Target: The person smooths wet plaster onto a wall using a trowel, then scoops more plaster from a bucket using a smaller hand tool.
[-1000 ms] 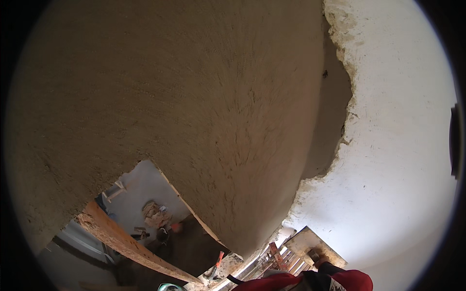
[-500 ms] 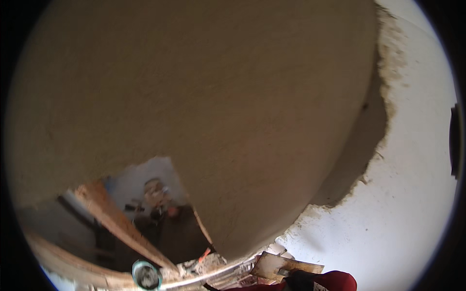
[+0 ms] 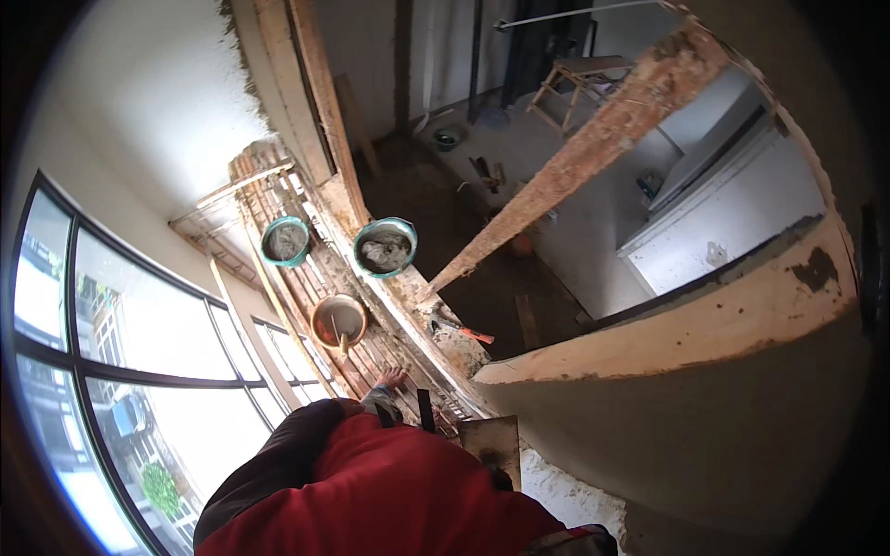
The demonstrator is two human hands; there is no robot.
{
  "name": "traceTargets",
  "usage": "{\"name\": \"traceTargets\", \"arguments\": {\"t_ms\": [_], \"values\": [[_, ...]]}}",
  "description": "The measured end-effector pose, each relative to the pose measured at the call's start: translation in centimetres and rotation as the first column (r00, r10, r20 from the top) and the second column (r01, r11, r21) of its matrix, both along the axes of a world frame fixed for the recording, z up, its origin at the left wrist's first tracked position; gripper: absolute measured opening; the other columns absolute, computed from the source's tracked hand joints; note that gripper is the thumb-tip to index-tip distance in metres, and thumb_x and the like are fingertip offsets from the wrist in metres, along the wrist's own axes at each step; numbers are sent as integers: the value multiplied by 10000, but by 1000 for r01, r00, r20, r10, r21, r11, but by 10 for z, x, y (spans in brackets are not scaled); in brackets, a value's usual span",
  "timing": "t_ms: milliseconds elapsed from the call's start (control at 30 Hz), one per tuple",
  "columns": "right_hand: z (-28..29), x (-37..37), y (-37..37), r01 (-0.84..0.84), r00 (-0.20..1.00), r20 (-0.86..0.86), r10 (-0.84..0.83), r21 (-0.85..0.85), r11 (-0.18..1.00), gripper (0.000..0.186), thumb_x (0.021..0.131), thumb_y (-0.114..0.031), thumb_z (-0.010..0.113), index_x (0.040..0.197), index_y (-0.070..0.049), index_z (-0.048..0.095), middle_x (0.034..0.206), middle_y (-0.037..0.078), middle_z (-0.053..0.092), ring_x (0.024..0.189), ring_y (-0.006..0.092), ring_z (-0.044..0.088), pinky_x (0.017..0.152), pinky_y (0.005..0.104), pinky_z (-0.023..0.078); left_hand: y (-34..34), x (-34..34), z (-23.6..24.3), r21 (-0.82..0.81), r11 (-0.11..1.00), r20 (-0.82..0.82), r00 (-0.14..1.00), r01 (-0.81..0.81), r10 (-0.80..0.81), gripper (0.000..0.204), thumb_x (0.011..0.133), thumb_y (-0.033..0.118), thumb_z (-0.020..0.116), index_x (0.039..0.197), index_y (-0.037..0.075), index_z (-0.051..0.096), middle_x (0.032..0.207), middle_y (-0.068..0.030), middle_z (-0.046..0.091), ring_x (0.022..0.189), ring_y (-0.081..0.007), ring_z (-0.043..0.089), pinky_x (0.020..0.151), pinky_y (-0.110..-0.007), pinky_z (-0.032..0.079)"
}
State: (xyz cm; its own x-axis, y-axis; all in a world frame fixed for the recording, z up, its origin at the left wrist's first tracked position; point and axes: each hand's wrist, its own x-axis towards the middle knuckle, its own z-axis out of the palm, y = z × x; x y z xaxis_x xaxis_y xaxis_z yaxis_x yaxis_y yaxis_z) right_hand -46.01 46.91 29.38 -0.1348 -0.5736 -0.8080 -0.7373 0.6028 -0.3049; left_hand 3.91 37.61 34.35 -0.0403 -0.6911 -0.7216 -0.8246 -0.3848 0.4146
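At the far left, a dark-framed window [image 3: 79, 366] borders the work area. To its right, a slatted plank platform [image 3: 304, 285] runs alongside the wall opening. A green tub [image 3: 286, 243] containing grey mortar is positioned on the planks. Nearer the worker, a reddish-brown basin [image 3: 339, 321] also contains grey material; a pale handle projects from its near rim. A second green tub [image 3: 385, 248], likewise loaded with mortar, is located on the mortar-caked ledge [image 3: 456, 348] at the edge of the opening.

The left hand [image 3: 393, 377] extends past the red jacket [image 3: 371, 491] over the planks, just below the basin and apart from it. Its fingers are spread; contact with the planks cannot be confirmed from here. An orange-handled tool [image 3: 471, 332] lies on the ledge, by the corner of the opening.

Further right, the flat plastering board [image 3: 491, 441] stands out beyond the jacket, near the lower wall. The right hand is concealed behind the jacket, so its grip cannot be determined. A mortar-crusted timber [image 3: 589, 153] slants across the opening. Behind it, a wooden stool [image 3: 593, 65] occupies the room beyond. Grey-brown plaster [image 3: 686, 445] covers the wall at right.
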Motion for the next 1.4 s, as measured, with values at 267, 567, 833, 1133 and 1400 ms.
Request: {"name": "traceTargets", "arguments": {"t_ms": [267, 567, 833, 1133, 1400], "values": [[-4, 25, -40, -352, 931, -67, 358, 92, 932, 733, 611, -485, 810, 1114, 18, 634, 1088, 222, 662, 1069, 321, 630, 912, 391, 504, 129, 51, -35, 125, 982, 14, 990, -139, 139, 426, 937, 386, 516, 1238, 90, 577, 1200, -164, 600, 1096, -309, 576, 932, -422, 462], [24, 249, -148, -595, 804, 7, 595, -23, 804, 757, 613, -513, 803, 1099, 42, 633, 1083, 232, 661, 1067, 325, 631, 907, 396, 505, 100, 135, -32, -178, 950, 95, 965, 257, -244, 433, 934, 400, 515, 1238, 100, 583, 1212, -167, 598, 1109, -315, 568, 949, -429, 449], [73, 489, -267, -549, 734, 138, 665, -457, 700, 848, 616, -641, 778, 1032, 79, 608, 1049, 257, 650, 999, 359, 644, 829, 411, 524, -28, 147, 20, -238, 860, -537, 799, -452, 272, 585, 778, 403, 726, 1227, 55, 586, 1274, -189, 554, 1179, -325, 539, 1022, -405, 419], [186, 709, -236, -682, 427, 83, 901, -625, 381, 894, 736, -753, 599, 1056, 82, 574, 1042, 286, 630, 996, 383, 627, 843, 429, 498, -63, 240, 95, -822, -24, -392, 534, -569, 749, 622, 709, 291, 762, 1206, 9, 519, 1118, -197, 588, 1095, -327, 556, 921, -425, 459], [252, 758, -176, -808, -135, 115, 984, -587, -42, 812, 858, -604, 581, 1289, 75, 472, 1251, 241, 538, 1115, 358, 576, 949, 393, 456, 59, 309, 107, -160, 138, -709, 211, -977, 673, 530, 731, 233, 744, 1165, 11, 536, 1024, -164, 624, 983, -303, 602, 845, -408, 494]]}}
